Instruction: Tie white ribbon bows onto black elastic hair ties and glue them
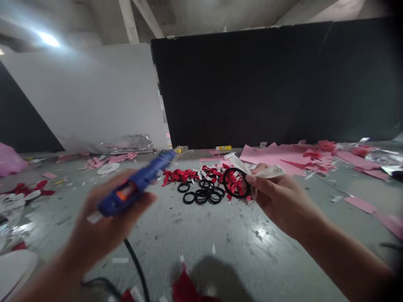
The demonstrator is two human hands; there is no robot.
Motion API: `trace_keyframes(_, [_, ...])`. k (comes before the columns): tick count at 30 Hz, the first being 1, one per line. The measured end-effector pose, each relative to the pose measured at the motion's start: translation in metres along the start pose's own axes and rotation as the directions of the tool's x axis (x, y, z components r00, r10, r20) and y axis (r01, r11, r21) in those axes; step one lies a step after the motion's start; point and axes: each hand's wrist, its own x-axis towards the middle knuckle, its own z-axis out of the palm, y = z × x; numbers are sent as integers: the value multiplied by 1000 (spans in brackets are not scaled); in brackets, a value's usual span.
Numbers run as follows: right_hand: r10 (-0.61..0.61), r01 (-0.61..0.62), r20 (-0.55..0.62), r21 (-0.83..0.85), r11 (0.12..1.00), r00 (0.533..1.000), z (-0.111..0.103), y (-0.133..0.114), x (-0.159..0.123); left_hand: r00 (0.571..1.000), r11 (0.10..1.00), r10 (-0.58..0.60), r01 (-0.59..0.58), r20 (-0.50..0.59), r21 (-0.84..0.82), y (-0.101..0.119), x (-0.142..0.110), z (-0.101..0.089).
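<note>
A wide, matte black wall panel [277,84] fills the right and middle of the room's far side. To its left stands a plain white wall panel [94,96], and a darker slanted surface [19,121] shows at the far left. Overhead, pale bare ceiling beams [138,19] cross a grey ceiling, and a bright ceiling light [48,39] glows at the upper left. The worn grey-green bench [220,235] is scuffed and speckled, catching a small glare. Pink paper scraps [277,154] litter its far right side.

No lettering reads clearly — only blurred marks, perhaps "10", on the paper slip [273,171].
</note>
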Motion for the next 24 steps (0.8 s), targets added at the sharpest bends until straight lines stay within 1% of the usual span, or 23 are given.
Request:
trace_keyframes(1, [21,-20,-24,36,999,999,0,1,-1,993,993,23,-9,117,-119,11,-5,10])
trace_keyframes(2, [47,-42,-52,84,996,998,1,2,-3,981,981,22,15,190,-192,19,-10,19])
trace_keyframes(4, [82,-72,-69,137,988,994,1,5,-5,970,951,-20,94,243,-294,25,-16,34])
trace_keyframes(6, [95,-87,-59,136,987,994,0,8,-7,946,914,-106,214,306,-345,22,-22,44])
trace_keyframes(8, [108,-100,-58,134,986,992,0,12,-9,900,875,-181,332,397,-352,13,-27,48])
trace_keyframes(10, [124,-115,-67,132,985,990,1,16,-10,850,857,-223,405,478,-319,2,-34,50])
trace_keyframes(11, [136,-128,-65,125,984,988,2,17,-11,831,857,-229,419,507,-300,-3,-37,50])
trace_keyframes(13, [165,-159,-51,108,981,985,4,19,-12,815,859,-235,429,530,-278,-9,-43,50])
trace_keyframes(17, [186,-180,-34,126,976,982,7,20,-14,846,863,-260,420,466,-282,-10,-48,50])
trace_keyframes(21, [187,-181,-53,102,978,981,6,20,-15,842,899,-202,362,500,-247,-10,-48,50])
trace_keyframes(24, [186,-179,-47,123,976,981,5,18,-16,855,883,-218,378,471,-279,-11,-48,52])
